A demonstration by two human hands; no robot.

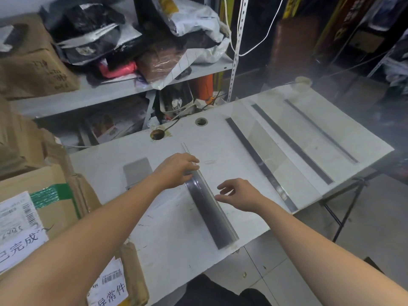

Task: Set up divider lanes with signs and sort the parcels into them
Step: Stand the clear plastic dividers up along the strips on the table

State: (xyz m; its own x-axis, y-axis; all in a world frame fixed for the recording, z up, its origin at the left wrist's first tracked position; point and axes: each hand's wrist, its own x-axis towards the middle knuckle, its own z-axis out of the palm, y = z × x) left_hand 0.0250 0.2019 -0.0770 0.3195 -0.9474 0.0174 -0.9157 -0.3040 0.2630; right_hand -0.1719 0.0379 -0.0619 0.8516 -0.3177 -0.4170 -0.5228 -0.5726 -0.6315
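Near divider (209, 208) stands upright on bench (167, 228), dark base strip down, running near to far. Left grip (176, 171) lies over its clear top edge, toward far half, likely steadying panel so it stays square. Thumb hidden, so pinch or mere press: cannot tell. Right grip (238, 195) just right of panel, fingers apart and loose, holding nothing, probably poised to nudge base parallel. Other dividers (260, 164) stand to right, forming lanes. Cardboard box (57, 217) waits at left, unsorted; paper sign (19, 246) lies on it.
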